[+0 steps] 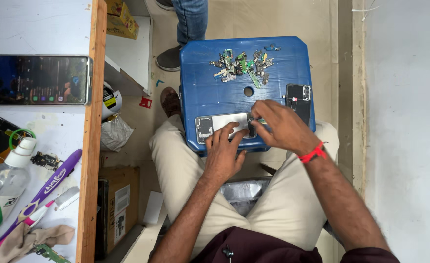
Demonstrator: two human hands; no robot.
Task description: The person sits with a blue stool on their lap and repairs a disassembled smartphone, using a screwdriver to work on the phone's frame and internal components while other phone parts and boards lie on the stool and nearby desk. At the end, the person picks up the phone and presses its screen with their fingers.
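Observation:
An opened phone body (216, 123), its insides showing, lies near the front edge of a blue plastic stool (210, 92) between my knees. My left hand (226, 152) rests on it, fingers spread and pressing it down. At the phone's right end my right hand (283, 125) pinches a small part; a red band circles that wrist. A black back cover (300, 100) with a camera cutout lies just right of my right hand. A pile of small green and metal circuit parts (242, 64) sits at the stool's far side.
A workbench at left carries a lit phone (35, 80), a clear bottle (3, 178), purple and pink tools (49, 187) and a cloth (29, 238). Another person's jeans and shoe (176, 53) stand beyond the stool. A cardboard box (117, 204) sits on the floor.

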